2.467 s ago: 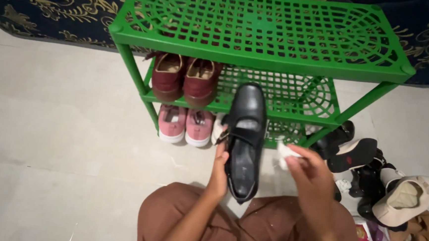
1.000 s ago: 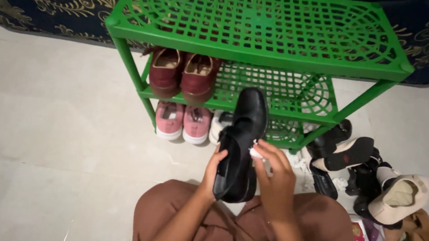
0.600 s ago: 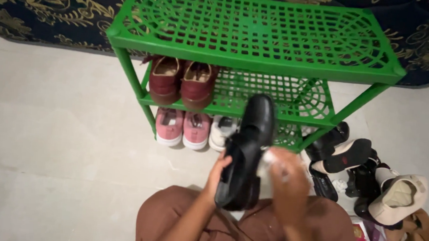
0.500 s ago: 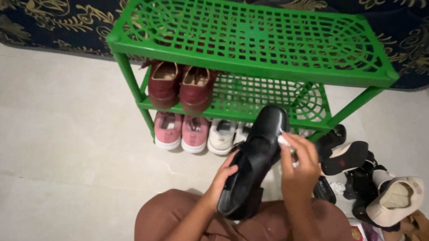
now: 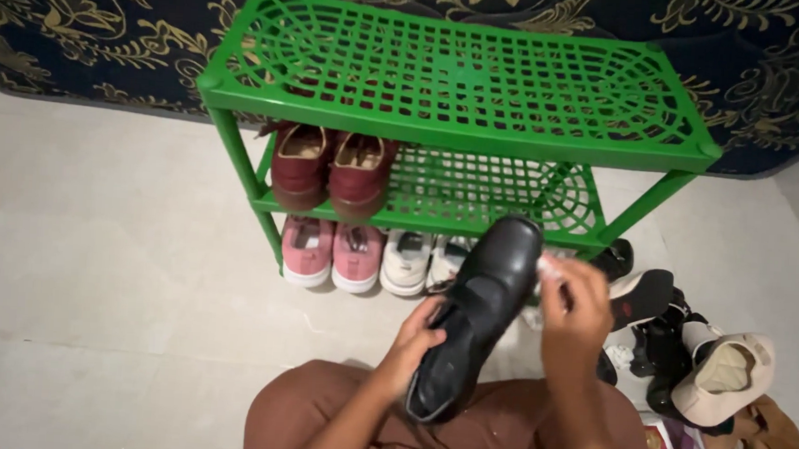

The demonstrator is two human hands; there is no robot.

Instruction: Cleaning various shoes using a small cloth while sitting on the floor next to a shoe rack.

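Home, likely entryway: green plastic shoe rack (image 5: 464,80) stood on pale tiled floor (image 5: 92,261), family shoes (image 5: 329,169) on shelves, more heaped beside, patterned fabric (image 5: 80,11) behind.

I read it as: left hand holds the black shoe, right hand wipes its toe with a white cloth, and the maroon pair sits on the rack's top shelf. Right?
Not quite. The head view shows the maroon pair on the green rack's middle shelf; the top shelf holds no shoes. The rest stands: the left hand holds the black shoe, and the right hand presses a white cloth by its toe.
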